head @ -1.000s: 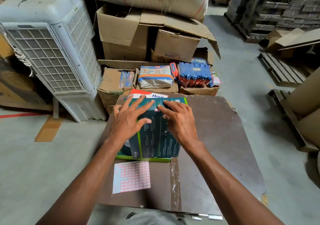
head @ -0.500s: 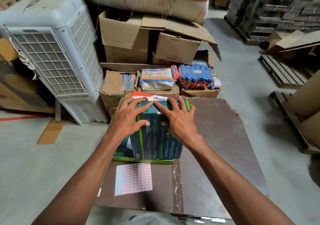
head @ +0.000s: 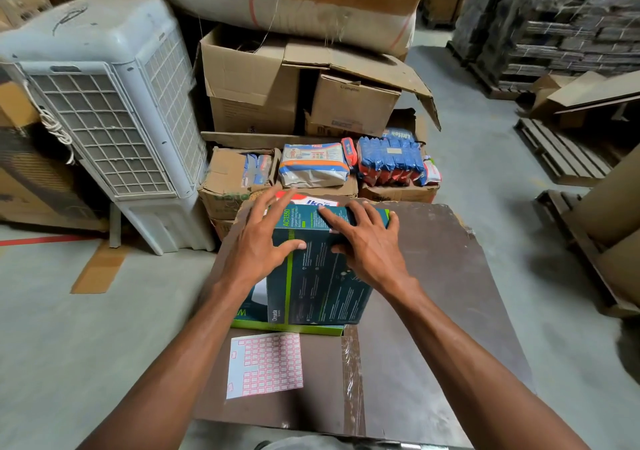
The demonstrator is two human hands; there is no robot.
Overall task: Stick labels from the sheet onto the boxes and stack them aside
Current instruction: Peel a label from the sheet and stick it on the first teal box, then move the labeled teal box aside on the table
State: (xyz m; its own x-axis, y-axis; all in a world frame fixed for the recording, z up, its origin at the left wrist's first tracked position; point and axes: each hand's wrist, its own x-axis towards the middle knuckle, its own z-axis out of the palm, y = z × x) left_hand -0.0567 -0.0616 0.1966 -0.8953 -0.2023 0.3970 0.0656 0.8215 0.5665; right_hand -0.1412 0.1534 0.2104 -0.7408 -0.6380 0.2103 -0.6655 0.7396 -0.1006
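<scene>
A dark teal box [head: 322, 269] sits at the middle of the brown board [head: 450, 276], raised on its near end so its top edge tips away toward 12 o'clock, and it rests on a flatter green-edged box [head: 287, 327] whose rim shows beneath it at 6 o'clock. The left hand [head: 258, 247] lies on the teal box's left side, fingers spread and reaching over the far edge, thumb pressed across the front face; it grips the box loosely rather than clenching. The right hand [head: 367, 247] covers the upper right of the box, fingers splayed flat along the top edge and thumb on the face, pressing more than grasping. Behind the fingertips, at 12 o'clock, a red-and-white box [head: 317, 200] peeks out. The label sheet [head: 265, 364], white with rows of pink-bordered labels and a few blank gaps, lies flat on the board at 6 o'clock from the boxes, just beside the green rim and apart from both hands. A strip of clear tape [head: 352, 377] runs down the board to the sheet's right. At 10 o'clock stands a white air cooler [head: 104, 117]; at 12 o'clock cartons [head: 256, 82] and wrapped packets [head: 313, 164] are piled.
</scene>
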